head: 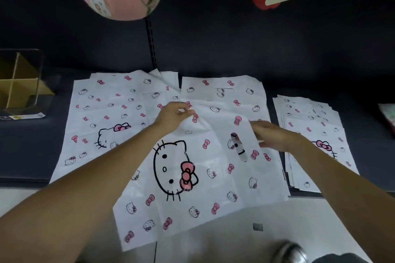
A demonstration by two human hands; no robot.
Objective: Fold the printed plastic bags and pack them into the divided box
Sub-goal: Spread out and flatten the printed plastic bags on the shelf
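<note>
On dark shelf, bag [198, 177] spread flat, far edge pinched by left hand [173, 116], folded corner gripped by right hand [271, 135], fingers blurred, divided box [21, 83] far left.

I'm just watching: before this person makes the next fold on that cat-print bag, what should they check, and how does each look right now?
1. Left hand has hold of the bag: ok, it pinches the far edge.
2. Right hand has hold of the flap: cannot tell, it is blurred.
3. Bag lies flat: not ok, it is rumpled near the hands and overhangs the shelf edge.
4. Bag separate from the bags beneath: cannot tell.
5. Divided box ready: ok, at far left, visible compartments empty.
6. Stack of bags out of the way: ok, at right.
</note>
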